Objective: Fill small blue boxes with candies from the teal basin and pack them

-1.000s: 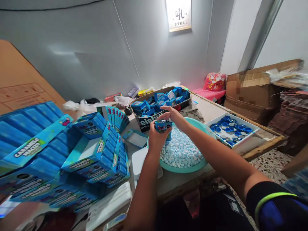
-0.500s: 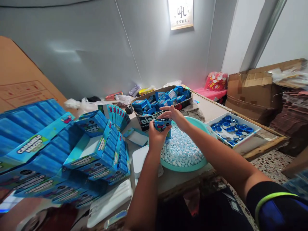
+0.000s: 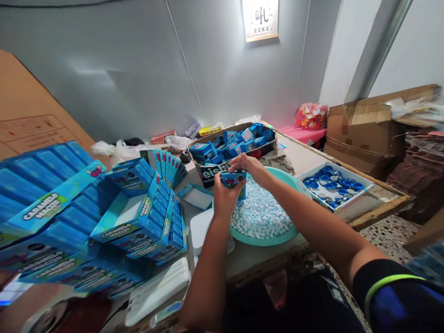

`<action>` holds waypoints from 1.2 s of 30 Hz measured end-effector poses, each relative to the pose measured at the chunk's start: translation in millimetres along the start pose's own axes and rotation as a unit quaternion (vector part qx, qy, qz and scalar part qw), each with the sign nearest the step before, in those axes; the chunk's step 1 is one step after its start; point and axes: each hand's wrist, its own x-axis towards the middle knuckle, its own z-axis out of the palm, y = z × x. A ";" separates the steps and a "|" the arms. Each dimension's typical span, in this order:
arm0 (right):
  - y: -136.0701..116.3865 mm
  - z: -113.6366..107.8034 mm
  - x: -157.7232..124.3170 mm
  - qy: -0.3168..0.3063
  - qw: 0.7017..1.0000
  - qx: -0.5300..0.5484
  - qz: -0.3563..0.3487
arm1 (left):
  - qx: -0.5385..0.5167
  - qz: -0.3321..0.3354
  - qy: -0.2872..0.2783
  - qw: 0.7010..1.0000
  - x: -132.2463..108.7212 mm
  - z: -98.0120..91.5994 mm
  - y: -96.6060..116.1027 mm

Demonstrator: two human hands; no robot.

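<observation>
The left hand point(image 3: 225, 198) is clenched around a small blue box point(image 3: 233, 180), and its fingers point(image 3: 218, 184) press on the side of the box nearest to the person. The box is held upright just above the near part of a round teal basin point(image 3: 264, 241). The right hand point(image 3: 249, 165) comes from 3 o'clock and is bent over the top of the box. Its fingers point(image 3: 236, 162) are very close to the box, but I cannot tell if they really grasp it.

The basin stands on the desk point(image 3: 301, 157), directly under the hands, and is filled with many small pale blue and white candies point(image 3: 259, 215). At 12 o'clock, just behind the hands, an open cardboard carton point(image 3: 210, 175) holds many small blue boxes point(image 3: 231, 147). At 3 o'clock, a white tray point(image 3: 314, 172) carries blue and silver round caps point(image 3: 333, 186). At 9 o'clock there is a large group of blue display cartons point(image 3: 104, 222) printed with the word "Caramelo", and some are stacked and tilted. A white plastic lid point(image 3: 200, 231) lies at 7 o'clock, near the left forearm.
</observation>
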 end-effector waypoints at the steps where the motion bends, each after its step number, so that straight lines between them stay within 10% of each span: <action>1: 0.3 -0.4 0.0 0.000 1.000 -0.002 -0.002 | -0.003 -0.005 -0.003 1.000 -0.2 0.0 0.7; 36: -1.3 -7.7 -1.5 0.064 0.990 -0.109 -0.069 | -0.020 -0.016 0.025 0.999 2.7 2.5 4.0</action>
